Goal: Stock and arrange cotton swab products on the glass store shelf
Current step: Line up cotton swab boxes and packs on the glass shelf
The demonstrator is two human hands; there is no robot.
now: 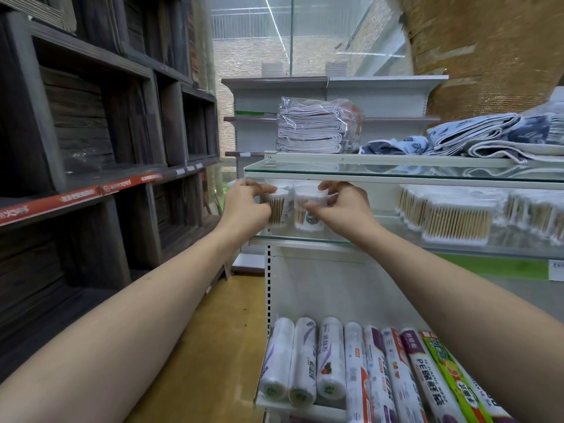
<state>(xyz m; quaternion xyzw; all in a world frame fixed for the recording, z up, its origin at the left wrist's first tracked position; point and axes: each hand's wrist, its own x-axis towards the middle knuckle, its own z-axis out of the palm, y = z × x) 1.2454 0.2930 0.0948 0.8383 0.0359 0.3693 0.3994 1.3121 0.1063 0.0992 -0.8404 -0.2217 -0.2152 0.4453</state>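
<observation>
Hands at the left end of the glass shelf (305,239): we have our left hand (248,206) curled around one tub (278,210) of cotton swabs and our right hand (341,206) pinching a second tub (306,213) by its lid and upper wall. Both tubs stand upright and close together on the glass, just under the upper shelf (396,172), with what look like more tubs behind them, though those are too hidden to count.

Farther right on the same shelf lie flat packs (457,218) of swabs, well apart from our hands. Above, folded cloths (311,129) sit bagged on the upper shelf; below, rolls (329,361) of plastic wrap fill the near bottom shelf.

We judge the tubs to be light, stiff and smooth-walled: clear plastic that could slip under a loose pinch and tip easily if nudged near the top. Gripping around the middle of the wall, or sliding each tub from its base, should keep it standing. The lids may only be pressed on, so lifting by the lid alone risks spilling swabs. The glass underneath is hard and slick, so the tubs will glide into line with little force, and a firm shove could knock the row behind.
</observation>
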